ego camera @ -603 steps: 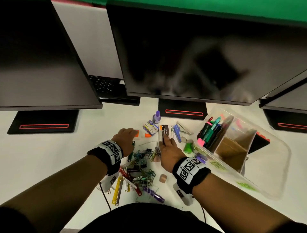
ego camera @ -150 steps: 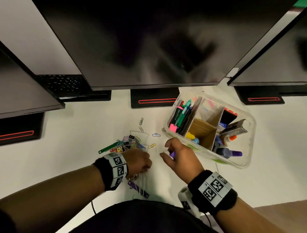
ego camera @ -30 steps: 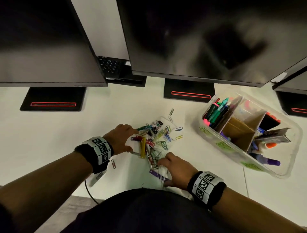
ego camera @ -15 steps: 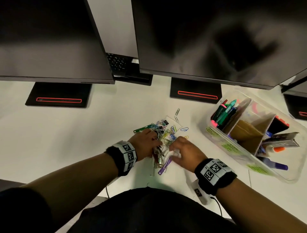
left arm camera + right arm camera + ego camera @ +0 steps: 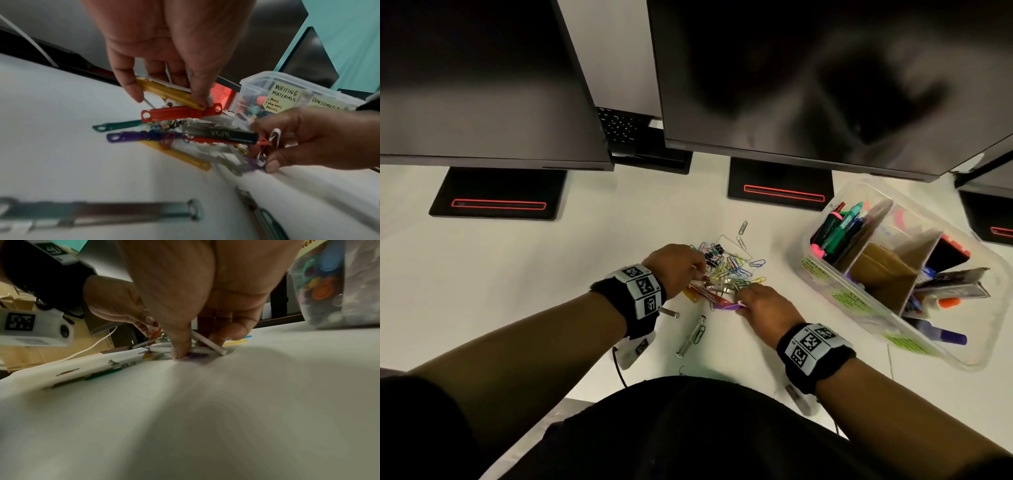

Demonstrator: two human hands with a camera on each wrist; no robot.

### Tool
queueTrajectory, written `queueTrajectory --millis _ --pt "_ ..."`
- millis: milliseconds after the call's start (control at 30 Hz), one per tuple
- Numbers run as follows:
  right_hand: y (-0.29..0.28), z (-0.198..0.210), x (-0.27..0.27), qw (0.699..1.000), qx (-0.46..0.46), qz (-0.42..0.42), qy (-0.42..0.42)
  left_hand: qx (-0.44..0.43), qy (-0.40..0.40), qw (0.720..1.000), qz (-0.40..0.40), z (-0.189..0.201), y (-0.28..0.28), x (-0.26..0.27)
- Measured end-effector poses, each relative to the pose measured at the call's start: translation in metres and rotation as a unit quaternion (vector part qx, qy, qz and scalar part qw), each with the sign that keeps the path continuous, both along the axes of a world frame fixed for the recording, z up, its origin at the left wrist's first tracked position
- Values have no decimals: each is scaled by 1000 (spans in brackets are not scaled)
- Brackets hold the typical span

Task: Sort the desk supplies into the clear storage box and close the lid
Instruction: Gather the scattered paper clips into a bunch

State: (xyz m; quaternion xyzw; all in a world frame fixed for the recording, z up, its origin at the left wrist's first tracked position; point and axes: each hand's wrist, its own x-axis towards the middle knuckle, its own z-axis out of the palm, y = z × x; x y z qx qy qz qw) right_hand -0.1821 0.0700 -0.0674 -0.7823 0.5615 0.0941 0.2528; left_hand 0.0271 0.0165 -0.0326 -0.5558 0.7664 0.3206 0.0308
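A heap of coloured paper clips and plastic fastener strips lies mid-desk. My left hand pinches a red strip and a yellow strip at the heap's left, lifting them a little. My right hand pinches the near right ends of the strips, a white paper clip caught in its fingers against the desk. The clear storage box stands open to the right, with pens, markers and other supplies in its compartments. No lid is in view.
A silver strip and another small piece lie loose nearer the front edge. Two stray clips lie behind the heap. Monitor stands and screens line the back. A keyboard sits behind them.
Over the last second both hands closed in on the heap from either side. They now pinch the strips between them, and a silver strip lies left behind near the front edge.
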Motion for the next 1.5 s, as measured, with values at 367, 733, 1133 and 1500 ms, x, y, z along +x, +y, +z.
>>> queueTrajectory --millis 367,733,1133,1500 --pt "-10 45 -10 975 -47 -170 -134 -58 131 982 126 49 -15 -5" --pt "-9 50 -23 911 63 -297 -280 27 314 920 233 57 -17 -28" --pt "-20 138 -44 779 23 -399 -483 5 412 906 97 121 -27 -93" --pt "-31 147 -155 838 -30 -478 -262 31 410 910 55 122 -39 -200"
